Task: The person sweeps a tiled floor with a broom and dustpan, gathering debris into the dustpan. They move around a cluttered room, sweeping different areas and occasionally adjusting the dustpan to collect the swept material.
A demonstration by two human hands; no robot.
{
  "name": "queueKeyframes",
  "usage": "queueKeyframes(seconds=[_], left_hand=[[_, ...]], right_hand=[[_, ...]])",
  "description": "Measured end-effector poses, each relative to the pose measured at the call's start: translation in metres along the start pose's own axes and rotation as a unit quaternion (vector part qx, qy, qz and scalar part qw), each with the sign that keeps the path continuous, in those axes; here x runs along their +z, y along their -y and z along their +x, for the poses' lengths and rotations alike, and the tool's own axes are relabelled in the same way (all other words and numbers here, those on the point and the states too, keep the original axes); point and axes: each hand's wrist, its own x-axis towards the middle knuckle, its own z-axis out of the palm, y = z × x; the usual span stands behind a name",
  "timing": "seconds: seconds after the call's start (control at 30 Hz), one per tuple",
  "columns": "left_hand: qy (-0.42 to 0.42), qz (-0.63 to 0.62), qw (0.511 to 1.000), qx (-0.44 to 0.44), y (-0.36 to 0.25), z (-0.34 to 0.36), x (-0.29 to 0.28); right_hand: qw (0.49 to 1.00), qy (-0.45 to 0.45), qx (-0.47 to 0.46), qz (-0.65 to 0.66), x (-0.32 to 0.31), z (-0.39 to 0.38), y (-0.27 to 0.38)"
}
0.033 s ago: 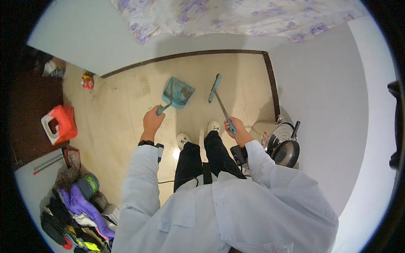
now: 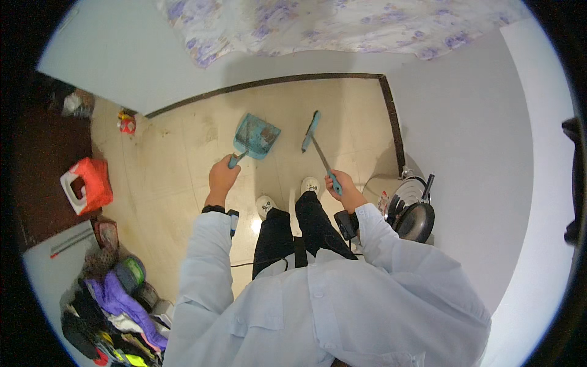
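Observation:
In the head view, my left hand is closed around the short handle of a teal dustpan. The pan points away from me, its flat part toward the far side, with greyish dirt or stains on its surface. To the right, my right hand grips the teal end of a small long-handled brush. Its narrow teal head with dark bristles lies at a slant to the right of the pan, apart from it. Whether the brush head touches the floor, I cannot tell.
Pale tiles cover the floor, bordered by a dark skirting strip. At right stand several pans against the wall. A red-and-white bag and a heap of clothes lie at left. Floral cloth hangs at the far side.

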Motion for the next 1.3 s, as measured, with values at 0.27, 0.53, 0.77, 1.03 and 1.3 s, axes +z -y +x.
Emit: queueKeyframes(seconds=[0.27,0.53,0.77,1.03,1.3], left_hand=[[0.012,-0.036,0.999,0.023,-0.057,0.039,0.042],[0.064,0.012,0.996,0.062,-0.113,0.092,0.075],[0.108,0.051,0.988,0.096,-0.179,0.145,0.100],[0.179,0.090,0.973,0.117,-0.271,0.192,0.139],[0.232,0.174,0.933,0.212,-0.361,0.240,0.181]], right_hand=[[0.989,0.022,0.097,0.113,-0.045,0.015,0.059],[0.974,0.085,0.061,0.202,-0.053,0.083,0.098],[0.966,0.093,0.081,0.229,-0.062,0.110,0.172],[0.946,0.002,0.111,0.306,-0.105,0.143,0.198],[0.928,0.103,-0.147,0.325,-0.104,-0.004,0.225]])
